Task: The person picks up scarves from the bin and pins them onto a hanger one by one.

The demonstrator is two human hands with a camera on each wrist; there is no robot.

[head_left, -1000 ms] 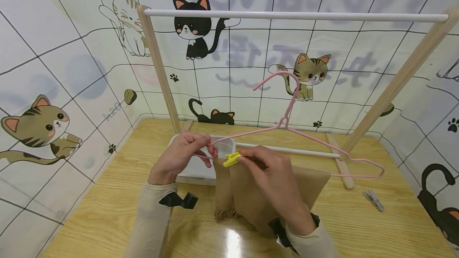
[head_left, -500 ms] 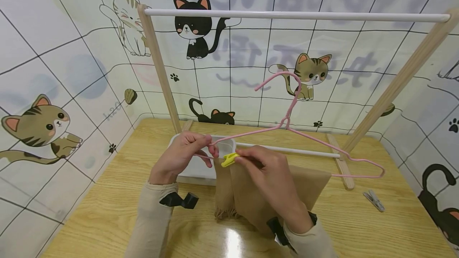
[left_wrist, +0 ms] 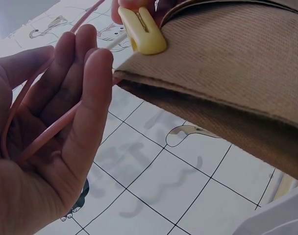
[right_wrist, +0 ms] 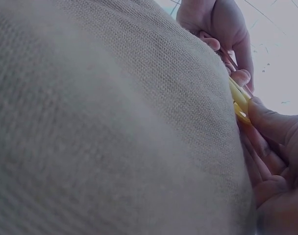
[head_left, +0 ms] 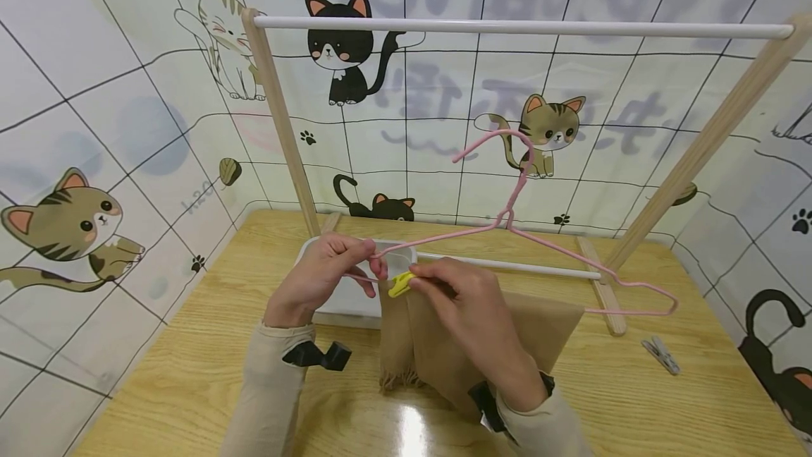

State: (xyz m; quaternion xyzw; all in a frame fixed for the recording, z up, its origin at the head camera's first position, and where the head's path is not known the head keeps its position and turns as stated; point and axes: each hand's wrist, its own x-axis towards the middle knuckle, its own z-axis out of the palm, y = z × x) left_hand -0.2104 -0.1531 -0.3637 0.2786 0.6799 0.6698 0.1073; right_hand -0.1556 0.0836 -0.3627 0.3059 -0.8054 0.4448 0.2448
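Note:
A pink wire hanger [head_left: 506, 220] tilts in front of the person, hook upward. My left hand [head_left: 320, 277] holds its left end, the wire running through the fingers. Over its lower bar hangs a folded brown scarf [head_left: 434, 351] with a fringed end. My right hand [head_left: 482, 316] pinches a yellow clothespin [head_left: 401, 284] between thumb and fingers at the scarf's top left edge. In the left wrist view, the clothespin [left_wrist: 143, 32] overlaps the cloth's corner near the left fingertips. A sleeve or cloth fills most of the right wrist view.
A wooden rack with a white top rod [head_left: 520, 28] stands behind the hands, with a lower white rod [head_left: 539, 269] near the table. Behind the left hand is a white plastic basket [head_left: 349, 317]. One grey clothespin [head_left: 661, 355] lies at right on the wooden table [head_left: 190, 372].
My right hand has shifted slightly left with the yellow clothespin, bringing it closer to my left fingers. The left hand and scarf stay nearly still; the hanger's hook has tipped a little.

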